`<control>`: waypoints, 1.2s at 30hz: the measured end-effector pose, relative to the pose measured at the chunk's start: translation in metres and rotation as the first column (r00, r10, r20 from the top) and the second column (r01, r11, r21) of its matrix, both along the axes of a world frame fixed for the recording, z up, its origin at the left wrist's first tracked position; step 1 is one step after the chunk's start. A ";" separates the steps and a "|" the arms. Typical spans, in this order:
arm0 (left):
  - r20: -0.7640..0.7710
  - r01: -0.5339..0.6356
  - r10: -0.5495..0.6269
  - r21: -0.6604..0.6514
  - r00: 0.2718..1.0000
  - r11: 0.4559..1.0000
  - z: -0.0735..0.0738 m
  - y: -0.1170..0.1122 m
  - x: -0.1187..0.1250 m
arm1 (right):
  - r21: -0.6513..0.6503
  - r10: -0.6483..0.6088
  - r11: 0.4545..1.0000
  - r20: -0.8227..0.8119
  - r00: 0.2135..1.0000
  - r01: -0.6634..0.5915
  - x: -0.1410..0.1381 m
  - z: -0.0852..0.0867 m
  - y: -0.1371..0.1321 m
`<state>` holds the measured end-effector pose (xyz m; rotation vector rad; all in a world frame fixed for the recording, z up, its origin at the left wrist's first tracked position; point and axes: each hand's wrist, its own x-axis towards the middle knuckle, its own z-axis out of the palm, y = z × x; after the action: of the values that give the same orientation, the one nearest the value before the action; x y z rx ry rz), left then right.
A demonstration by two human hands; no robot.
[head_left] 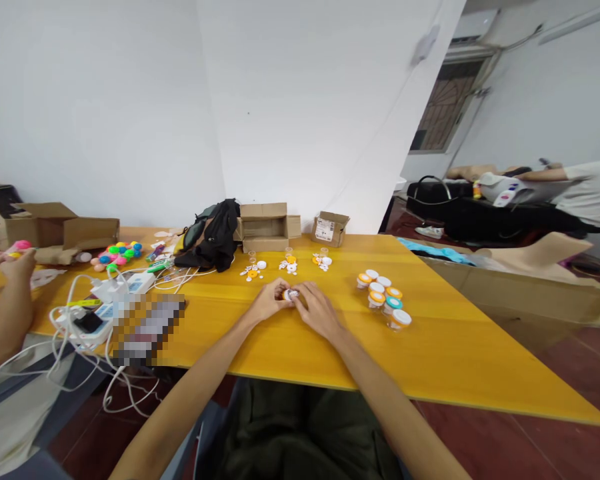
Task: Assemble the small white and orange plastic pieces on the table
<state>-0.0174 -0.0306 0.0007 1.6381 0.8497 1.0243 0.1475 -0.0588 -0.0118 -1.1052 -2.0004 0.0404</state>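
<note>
My left hand (269,301) and my right hand (318,309) meet over the yellow table (450,347), both closed round one small jar with a white lid (291,294). The fingers of both hands pinch it from either side just above the tabletop. To the right stands a cluster of several small jars (384,297) with white, orange and teal lids. Behind my hands lie three small groups of loose lids and little clear jars (288,265).
Open cardboard boxes (265,227) and a black bag (211,235) sit at the table's far edge. Coloured balls (119,254), a power strip with white cables (100,313) lie left. Another person's hand (7,267) reaches in at far left. A person lies at the back right.
</note>
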 end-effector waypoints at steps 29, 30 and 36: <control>-0.031 0.081 -0.081 -0.011 0.996 0.997 0.000 0.001 -0.003 | -0.131 0.103 0.982 -0.222 0.970 -0.134 0.000 0.002 0.001; -0.035 0.075 -0.075 -0.008 0.997 0.997 -0.001 0.001 -0.003 | -0.132 0.100 0.982 -0.230 0.968 -0.133 0.000 0.002 0.001; -0.070 -0.026 0.029 0.049 0.997 0.998 -0.002 0.005 -0.005 | -0.134 0.044 0.987 -0.267 0.963 -0.083 0.003 0.002 0.005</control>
<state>-0.0220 -0.0255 -0.0010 1.7160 0.9035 1.0173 0.1501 -0.0540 -0.0096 -1.0645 -1.8142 0.3537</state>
